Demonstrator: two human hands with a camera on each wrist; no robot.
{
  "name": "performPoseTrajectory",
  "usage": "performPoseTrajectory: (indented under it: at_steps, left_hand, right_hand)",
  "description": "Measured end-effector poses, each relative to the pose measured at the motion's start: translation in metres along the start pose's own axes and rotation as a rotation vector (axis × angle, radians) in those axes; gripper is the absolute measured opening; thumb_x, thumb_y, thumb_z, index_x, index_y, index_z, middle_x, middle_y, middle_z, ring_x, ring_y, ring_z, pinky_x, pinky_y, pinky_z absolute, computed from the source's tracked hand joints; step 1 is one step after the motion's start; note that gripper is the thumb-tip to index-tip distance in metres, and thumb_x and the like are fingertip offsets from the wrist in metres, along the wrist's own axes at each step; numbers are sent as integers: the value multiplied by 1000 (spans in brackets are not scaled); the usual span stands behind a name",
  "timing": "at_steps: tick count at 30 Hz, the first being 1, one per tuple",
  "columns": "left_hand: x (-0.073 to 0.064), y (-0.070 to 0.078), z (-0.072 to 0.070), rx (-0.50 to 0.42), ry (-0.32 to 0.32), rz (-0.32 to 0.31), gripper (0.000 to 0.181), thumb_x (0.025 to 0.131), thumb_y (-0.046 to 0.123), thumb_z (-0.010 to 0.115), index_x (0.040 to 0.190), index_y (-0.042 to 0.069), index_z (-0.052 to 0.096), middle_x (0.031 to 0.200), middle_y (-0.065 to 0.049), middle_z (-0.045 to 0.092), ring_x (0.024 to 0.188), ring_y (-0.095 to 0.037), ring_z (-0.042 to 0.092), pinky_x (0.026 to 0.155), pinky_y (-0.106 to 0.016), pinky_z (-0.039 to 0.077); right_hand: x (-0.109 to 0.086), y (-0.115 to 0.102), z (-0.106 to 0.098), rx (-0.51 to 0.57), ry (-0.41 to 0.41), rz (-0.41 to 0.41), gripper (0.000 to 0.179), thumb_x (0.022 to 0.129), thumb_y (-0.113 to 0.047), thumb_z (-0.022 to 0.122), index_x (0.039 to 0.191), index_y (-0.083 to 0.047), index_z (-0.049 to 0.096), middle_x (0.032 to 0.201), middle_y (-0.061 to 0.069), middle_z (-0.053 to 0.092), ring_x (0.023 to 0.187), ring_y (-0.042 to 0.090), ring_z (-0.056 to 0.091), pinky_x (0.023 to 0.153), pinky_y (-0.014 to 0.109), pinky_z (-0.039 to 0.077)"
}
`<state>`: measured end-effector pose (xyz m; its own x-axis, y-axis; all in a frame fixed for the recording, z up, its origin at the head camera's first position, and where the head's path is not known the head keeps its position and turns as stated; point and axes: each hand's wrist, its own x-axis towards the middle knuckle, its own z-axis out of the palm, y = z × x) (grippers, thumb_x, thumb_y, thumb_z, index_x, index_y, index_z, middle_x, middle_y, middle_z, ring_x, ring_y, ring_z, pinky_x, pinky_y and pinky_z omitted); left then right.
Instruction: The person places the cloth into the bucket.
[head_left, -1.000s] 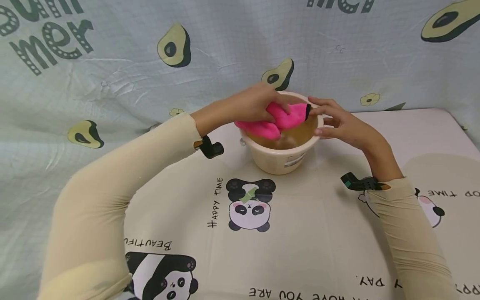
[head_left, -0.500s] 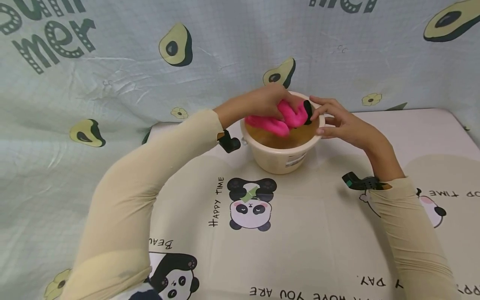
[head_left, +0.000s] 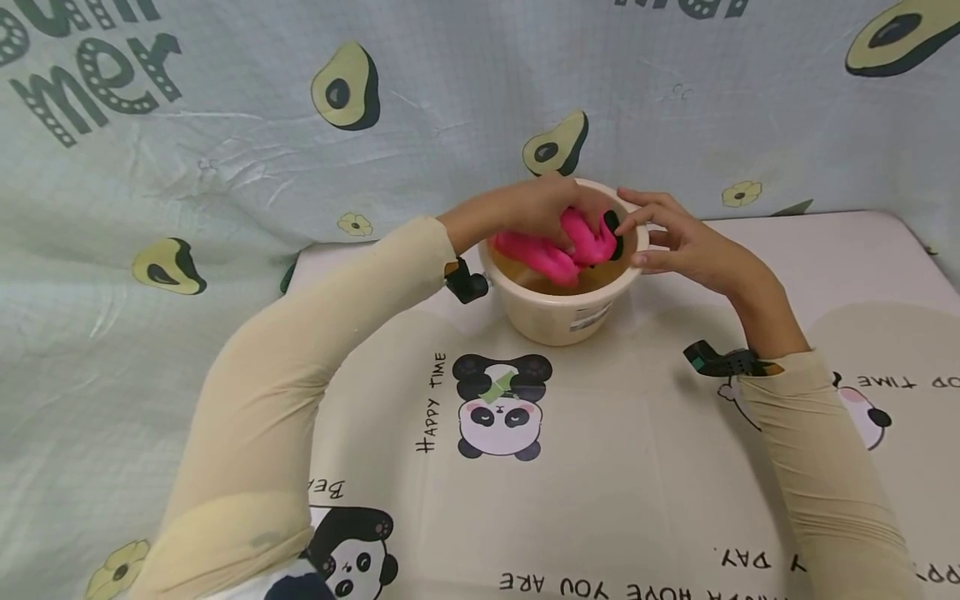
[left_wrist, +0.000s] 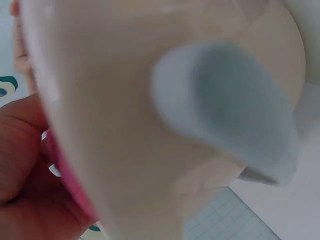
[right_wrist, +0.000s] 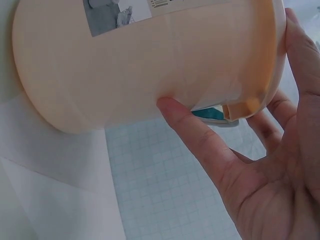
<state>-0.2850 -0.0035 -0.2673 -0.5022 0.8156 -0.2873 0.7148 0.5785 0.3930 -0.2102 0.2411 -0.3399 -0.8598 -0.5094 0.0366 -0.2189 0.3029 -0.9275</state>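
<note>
A cream plastic bucket [head_left: 543, 321] stands upright near the back of the table, with yellowish-brown showing inside it. My left hand [head_left: 546, 208] reaches in over its left rim and grips a bright pink cloth [head_left: 542, 260] with a black edge. That cloth is bunched inside the bucket, partly hidden by the fingers. On the opposite side my right hand [head_left: 693, 248] holds the rim. The right wrist view shows the thumb [right_wrist: 185, 117] against the outer wall and the fingers round the rim. Pink shows beside the left hand [left_wrist: 25, 175] in the left wrist view.
The tabletop [head_left: 600, 500] has a cover printed with pandas and lettering. A curtain [head_left: 450, 100] with avocado prints hangs right behind the bucket. A blurred grey-blue part [left_wrist: 225, 100] sticks out from the bucket's side. Each wrist wears a small black camera [head_left: 467, 282].
My left hand has moved to the right and a little down into the bucket with the pink cloth, which bunches up more. The right hand stays at the rim.
</note>
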Motion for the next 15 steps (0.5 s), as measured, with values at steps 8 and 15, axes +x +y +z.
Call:
performPoseTrajectory:
  at_steps: [8, 15]
  left_hand:
    - [-25, -4, -13, 23, -3, 6, 38, 103, 26, 59, 139, 13, 63, 135, -2, 65, 126, -17, 57, 103, -32, 50]
    - [-87, -2, -10, 61, 191, 11, 36, 104, 18, 58, 138, 8, 62, 140, -7, 60, 133, -25, 52, 111, -40, 43]
  right_hand:
    - [2, 0, 2, -24, -2, 10, 35, 96, -8, 66, 129, -4, 56, 166, -9, 17, 148, 39, 24, 112, 56, 33]
    - [-11, 1, 0, -5, -29, -67, 60, 106, -21, 51, 162, -26, 27, 169, -8, 7, 152, 34, 19, 113, 39, 39]
